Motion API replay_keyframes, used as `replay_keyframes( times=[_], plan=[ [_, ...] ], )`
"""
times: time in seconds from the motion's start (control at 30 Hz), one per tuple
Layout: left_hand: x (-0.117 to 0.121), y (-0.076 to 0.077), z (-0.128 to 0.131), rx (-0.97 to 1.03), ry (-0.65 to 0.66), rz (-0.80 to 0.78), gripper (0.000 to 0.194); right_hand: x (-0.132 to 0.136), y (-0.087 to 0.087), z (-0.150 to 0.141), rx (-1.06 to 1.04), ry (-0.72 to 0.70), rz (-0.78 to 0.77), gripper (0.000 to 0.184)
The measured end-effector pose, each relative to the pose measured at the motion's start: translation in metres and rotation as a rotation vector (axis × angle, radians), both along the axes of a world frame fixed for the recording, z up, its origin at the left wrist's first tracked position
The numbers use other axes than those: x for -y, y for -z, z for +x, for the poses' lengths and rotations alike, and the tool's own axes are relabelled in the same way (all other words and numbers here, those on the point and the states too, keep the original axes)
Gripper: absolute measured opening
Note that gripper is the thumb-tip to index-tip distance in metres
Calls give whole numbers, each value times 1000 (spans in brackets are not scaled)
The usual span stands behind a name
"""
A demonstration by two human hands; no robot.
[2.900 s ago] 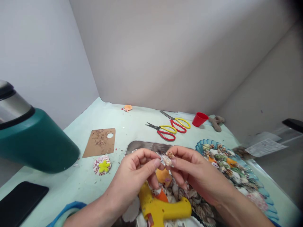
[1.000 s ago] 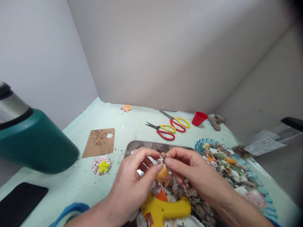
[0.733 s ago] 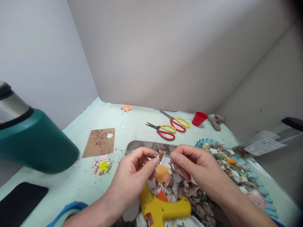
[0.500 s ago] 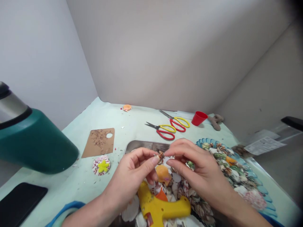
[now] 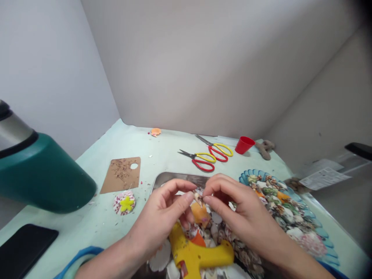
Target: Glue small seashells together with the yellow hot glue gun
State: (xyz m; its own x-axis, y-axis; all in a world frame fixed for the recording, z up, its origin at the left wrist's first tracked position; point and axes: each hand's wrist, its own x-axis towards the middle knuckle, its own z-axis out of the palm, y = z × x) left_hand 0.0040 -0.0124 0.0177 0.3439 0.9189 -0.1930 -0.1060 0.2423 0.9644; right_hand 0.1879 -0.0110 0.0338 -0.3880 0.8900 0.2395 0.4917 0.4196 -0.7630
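Note:
A small brown-and-white seashell (image 5: pixel 198 197) is pinched at its left side by the thumb and fingertips of my left hand (image 5: pixel 167 207). My right hand (image 5: pixel 238 203) has its thumb and forefinger closed on the other side. Just below them, an orange shell (image 5: pixel 200 214) lies among many shells in a metal tray (image 5: pixel 171 177). Resting on those shells under my wrists is a yellow glue gun (image 5: pixel 203 255). My fingertips cover part of the small shell.
At left stand a green bottle (image 5: pixel 43 174) and a dark phone (image 5: pixel 27 250). Nearby are a brown card (image 5: pixel 120 176) and a shell with a yellow star (image 5: pixel 127 204). Behind lie scissors (image 5: pixel 203 162) and a red cup (image 5: pixel 244 145). A blue dish (image 5: pixel 327 242) of shells sits right.
The small shell has turned between my fingertips and shows a paler side. My right thumb and forefinger have drawn in against it; the left hand has barely moved.

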Motion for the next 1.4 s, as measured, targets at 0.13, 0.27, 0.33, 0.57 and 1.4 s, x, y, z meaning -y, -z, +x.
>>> replay_keyframes(
  times=[0.13, 0.27, 0.33, 0.57, 1.4],
  plan=[
    [1, -2, 0, 22, 41, 31, 23, -4, 0, -2, -161, 27, -360, 10],
    [1, -2, 1, -15, 27, 40, 21, -5, 1, -4, -338, 9, -604, 12],
    [0, -2, 1, -32, 16, 48, 19, -5, 2, -4, -382, -3, -679, 11],
    [0, -1, 2, -16, 13, 23, 20, -4, 3, -3, -432, -15, -749, 12],
    [1, -3, 4, -5, -65, -24, 23, -1, 1, -2, -28, 53, -135, 7]
  ],
)
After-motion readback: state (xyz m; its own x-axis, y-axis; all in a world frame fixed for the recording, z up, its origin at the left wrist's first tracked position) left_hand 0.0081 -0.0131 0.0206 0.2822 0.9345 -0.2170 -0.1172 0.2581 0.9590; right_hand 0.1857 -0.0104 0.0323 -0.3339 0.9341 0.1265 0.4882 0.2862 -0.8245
